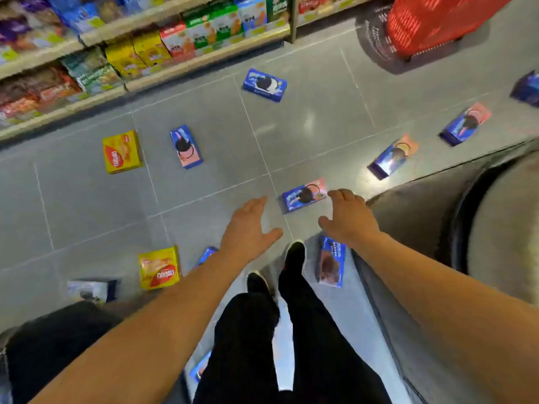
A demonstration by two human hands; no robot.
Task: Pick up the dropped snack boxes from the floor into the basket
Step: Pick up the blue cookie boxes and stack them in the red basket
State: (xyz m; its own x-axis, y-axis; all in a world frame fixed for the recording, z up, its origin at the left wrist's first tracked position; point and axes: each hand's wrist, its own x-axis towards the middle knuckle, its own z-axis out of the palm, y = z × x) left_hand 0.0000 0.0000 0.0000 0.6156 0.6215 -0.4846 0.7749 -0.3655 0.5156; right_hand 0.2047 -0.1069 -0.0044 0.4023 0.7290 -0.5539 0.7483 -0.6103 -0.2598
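Several snack boxes lie scattered on the grey tiled floor. A blue and pink cookie box (304,196) lies between my two hands. My left hand (249,228) hovers open just left of it, and my right hand (348,218) reaches out open at its right end; neither holds anything. Other blue boxes lie further off (264,84), (186,146), (393,156), (466,123). Yellow boxes lie at the left (122,151) and near my feet (159,268). Another blue box (331,261) lies beside my right shoe. The red basket (431,21) stands at the far top right.
Store shelves (140,51) full of snack packs run along the left and top. A grey bulky shape (455,205) fills the right side. My black shoes and trousers (280,301) stand in the lower middle. More boxes lie at the lower left (90,290) and far right (526,88).
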